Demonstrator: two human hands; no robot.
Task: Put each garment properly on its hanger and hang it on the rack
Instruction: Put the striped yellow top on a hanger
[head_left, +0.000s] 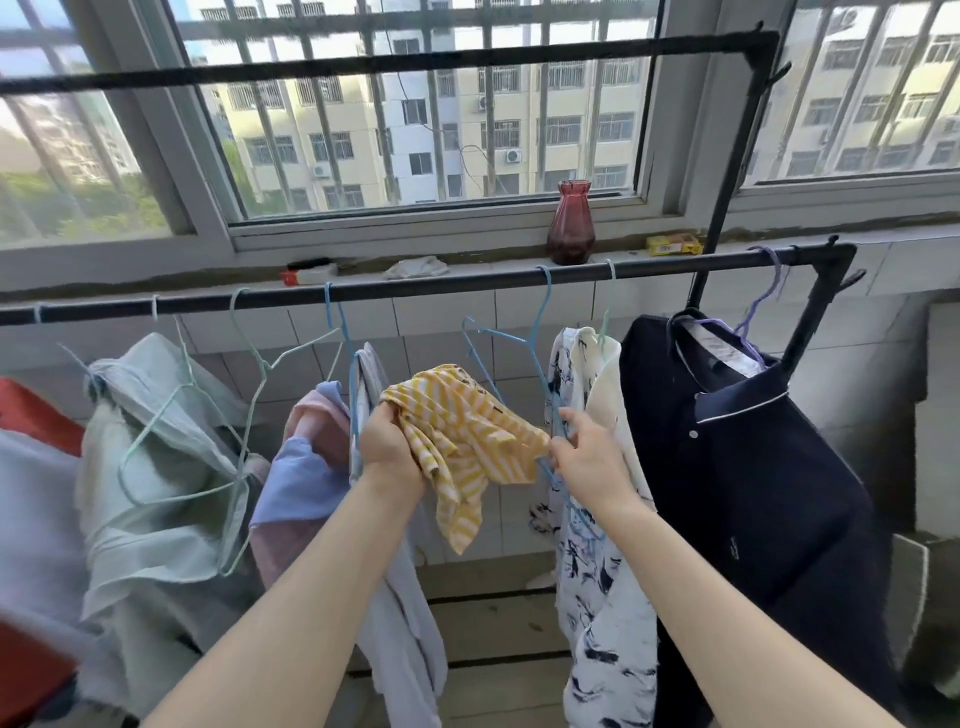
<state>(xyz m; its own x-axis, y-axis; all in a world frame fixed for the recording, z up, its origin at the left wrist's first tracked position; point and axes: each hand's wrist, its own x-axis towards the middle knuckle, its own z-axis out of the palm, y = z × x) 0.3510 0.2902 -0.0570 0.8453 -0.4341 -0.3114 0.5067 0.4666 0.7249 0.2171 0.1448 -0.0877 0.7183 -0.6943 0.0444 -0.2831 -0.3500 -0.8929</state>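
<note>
Bunched between both hands below the rack rail (415, 286): yellow striped garment (467, 431), not seated on any hanger. Gripped at its upper left edge by left hand (387, 441), fingers curled round the cloth. Pinched at its right corner by right hand (587, 457), together with blue hanger (524, 348), hooked over the rail. Noted alongside: navy shirt (737, 467) on purple hanger (763, 301), patterned white garment (597, 571), pale green shirt (156, 467). Noted on sill: red vase (570, 223).
</note>
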